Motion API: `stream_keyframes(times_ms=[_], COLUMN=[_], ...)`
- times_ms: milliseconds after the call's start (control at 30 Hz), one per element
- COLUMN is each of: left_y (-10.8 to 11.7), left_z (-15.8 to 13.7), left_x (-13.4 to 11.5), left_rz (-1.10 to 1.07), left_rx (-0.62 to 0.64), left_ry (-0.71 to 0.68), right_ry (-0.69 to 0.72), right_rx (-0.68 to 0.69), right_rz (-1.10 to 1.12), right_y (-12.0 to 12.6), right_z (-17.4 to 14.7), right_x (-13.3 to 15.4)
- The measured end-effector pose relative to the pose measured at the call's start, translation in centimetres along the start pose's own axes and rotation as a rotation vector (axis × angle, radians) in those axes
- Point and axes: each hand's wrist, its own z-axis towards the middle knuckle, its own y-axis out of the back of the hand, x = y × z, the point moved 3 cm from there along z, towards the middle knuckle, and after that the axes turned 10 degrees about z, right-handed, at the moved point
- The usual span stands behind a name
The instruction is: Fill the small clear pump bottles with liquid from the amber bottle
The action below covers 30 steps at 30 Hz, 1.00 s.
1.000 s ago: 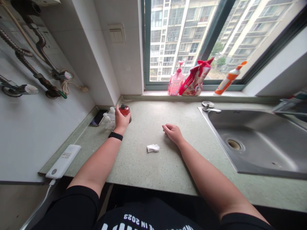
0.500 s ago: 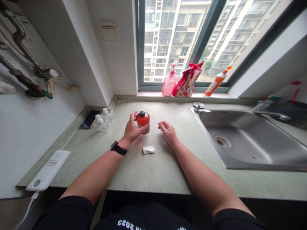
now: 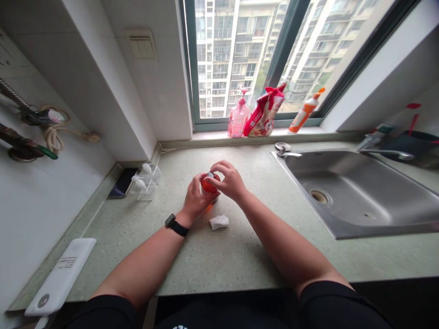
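Note:
A small red bottle (image 3: 208,186) with a dark cap (image 3: 210,175) is in my hands over the counter. My left hand (image 3: 196,198) wraps round the bottle's body from the left. From the right, my right hand (image 3: 229,180) has its thumb and fingers curled about the cap at the top. Part of the bottle is hidden behind my fingers. Just nearer to me, a folded white tissue (image 3: 219,222) lies on the countertop (image 3: 260,256).
At the left are a clear plastic holder (image 3: 147,185), a phone (image 3: 123,183) and a white power bank (image 3: 61,276). A steel sink (image 3: 360,196) is on the right. A pink pump bottle (image 3: 238,116), a red bag (image 3: 264,112) and an orange bottle (image 3: 303,114) line the sill.
My right hand has moved left and up onto the bottle's cap. The bottle, still in my left hand, now tilts toward me. The whole view has shifted a little.

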Motion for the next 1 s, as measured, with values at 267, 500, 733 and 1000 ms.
stream_keyframes(times_ms=[267, 500, 733, 1000], left_y=[0.1, 0.2, 0.1, 0.3], left_z=[0.3, 0.2, 0.4, 0.4], left_x=[0.3, 0.0, 0.0, -0.6], left_rz=[-0.061, -0.063, -0.059, -0.07], left_rx=[-0.012, 0.0, 0.024, 0.04], left_ry=[-0.022, 0.026, -0.012, -0.04], right_ry=[0.016, -0.014, 0.07, -0.005], right_rx=[0.046, 0.125, 0.282, 0.311], right_rz=[-0.042, -0.004, 0.083, 0.192], right_y=[0.3, 0.7, 2.3, 3.9], right_z=[0.2, 0.4, 0.9, 0.9], right_x=[0.4, 0.3, -0.4, 0.2])
